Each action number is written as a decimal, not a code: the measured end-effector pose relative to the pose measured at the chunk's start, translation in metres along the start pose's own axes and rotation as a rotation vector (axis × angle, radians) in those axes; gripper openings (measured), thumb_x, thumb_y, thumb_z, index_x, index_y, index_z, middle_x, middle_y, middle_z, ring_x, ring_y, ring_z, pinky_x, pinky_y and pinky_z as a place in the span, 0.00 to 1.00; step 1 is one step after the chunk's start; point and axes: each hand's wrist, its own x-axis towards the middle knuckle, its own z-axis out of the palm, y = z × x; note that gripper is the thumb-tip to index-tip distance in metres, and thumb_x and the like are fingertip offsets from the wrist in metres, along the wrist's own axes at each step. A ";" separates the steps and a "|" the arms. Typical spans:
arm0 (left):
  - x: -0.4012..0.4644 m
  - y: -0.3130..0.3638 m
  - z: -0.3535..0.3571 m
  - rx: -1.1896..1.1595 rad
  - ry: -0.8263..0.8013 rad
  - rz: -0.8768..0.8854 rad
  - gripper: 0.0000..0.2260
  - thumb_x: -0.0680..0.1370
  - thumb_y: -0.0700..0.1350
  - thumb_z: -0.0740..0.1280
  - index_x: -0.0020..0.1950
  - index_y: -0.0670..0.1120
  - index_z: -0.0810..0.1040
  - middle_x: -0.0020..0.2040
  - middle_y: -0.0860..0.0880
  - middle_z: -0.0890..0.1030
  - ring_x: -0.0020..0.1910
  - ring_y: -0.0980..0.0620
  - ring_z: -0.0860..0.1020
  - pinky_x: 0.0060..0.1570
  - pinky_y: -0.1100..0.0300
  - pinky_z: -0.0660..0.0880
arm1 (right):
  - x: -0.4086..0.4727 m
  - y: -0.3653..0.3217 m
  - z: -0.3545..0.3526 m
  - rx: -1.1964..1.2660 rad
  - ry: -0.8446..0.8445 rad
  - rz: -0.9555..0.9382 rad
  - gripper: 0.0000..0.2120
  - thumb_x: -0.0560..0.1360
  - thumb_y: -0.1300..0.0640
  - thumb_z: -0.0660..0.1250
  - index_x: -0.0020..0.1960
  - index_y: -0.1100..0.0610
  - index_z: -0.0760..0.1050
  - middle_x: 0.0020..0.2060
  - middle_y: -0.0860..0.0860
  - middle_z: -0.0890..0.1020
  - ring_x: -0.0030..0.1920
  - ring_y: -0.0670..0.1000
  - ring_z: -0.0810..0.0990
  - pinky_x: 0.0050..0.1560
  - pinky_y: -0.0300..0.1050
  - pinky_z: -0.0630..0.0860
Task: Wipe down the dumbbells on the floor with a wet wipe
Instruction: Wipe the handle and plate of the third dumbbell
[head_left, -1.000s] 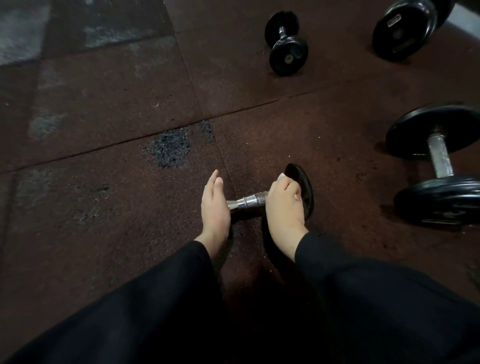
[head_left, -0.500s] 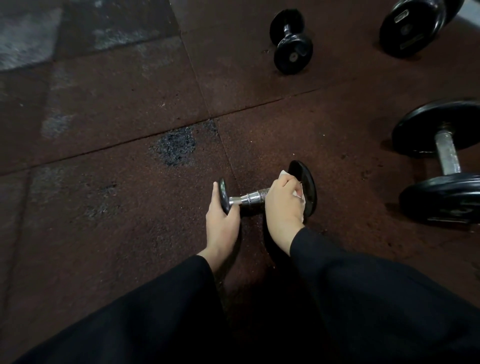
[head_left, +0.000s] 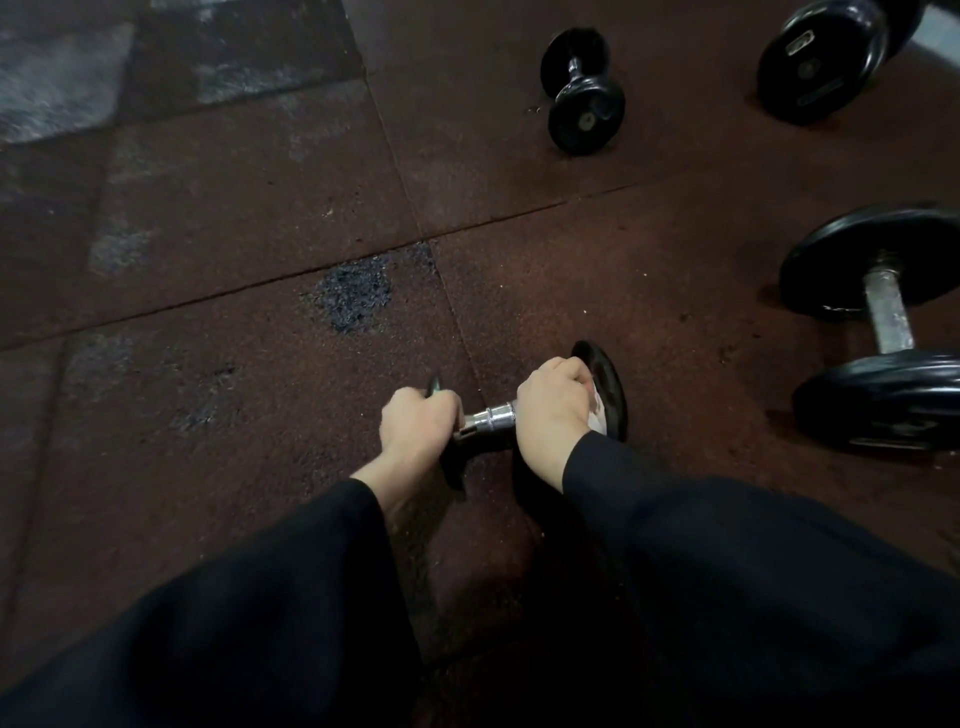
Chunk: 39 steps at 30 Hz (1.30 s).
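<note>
A small dumbbell (head_left: 491, 415) with a chrome handle and black end plates lies on the dark rubber floor in front of me. My left hand (head_left: 418, 428) grips its left plate, fingers curled over the rim. My right hand (head_left: 553, 408) holds a white wet wipe (head_left: 597, 410) against the handle's right end, next to the right plate (head_left: 608, 384). Most of the wipe is hidden under my fingers. Both arms wear black sleeves.
A small black dumbbell (head_left: 582, 91) lies at the back. A large dumbbell (head_left: 883, 322) with a steel bar lies at the right edge, and another big black one (head_left: 826, 57) sits at the top right. Worn rubber floor tiles (head_left: 234, 234) spread to the left.
My left hand went from lying flat beside the left plate to curling its fingers over the plate's rim. My right hand stayed on the handle's right end with the wipe.
</note>
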 end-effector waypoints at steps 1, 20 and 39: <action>0.003 0.002 -0.001 -0.008 0.005 -0.012 0.05 0.66 0.42 0.65 0.34 0.41 0.78 0.30 0.48 0.75 0.33 0.48 0.73 0.31 0.60 0.68 | 0.001 0.000 -0.002 0.001 0.001 -0.006 0.14 0.77 0.63 0.57 0.61 0.63 0.72 0.56 0.59 0.74 0.55 0.59 0.74 0.39 0.45 0.75; 0.007 -0.011 0.026 -0.578 0.001 0.122 0.25 0.81 0.56 0.50 0.62 0.38 0.74 0.59 0.40 0.78 0.60 0.45 0.76 0.64 0.50 0.69 | 0.010 -0.020 0.003 1.280 0.298 -0.250 0.09 0.73 0.67 0.62 0.48 0.64 0.80 0.47 0.58 0.79 0.50 0.58 0.76 0.51 0.47 0.70; 0.016 -0.012 0.023 -0.555 -0.075 0.106 0.25 0.80 0.57 0.49 0.71 0.43 0.66 0.69 0.45 0.70 0.68 0.50 0.68 0.71 0.52 0.61 | -0.003 -0.043 0.046 1.128 0.652 -0.204 0.07 0.69 0.69 0.71 0.47 0.64 0.80 0.41 0.54 0.79 0.44 0.51 0.72 0.43 0.43 0.72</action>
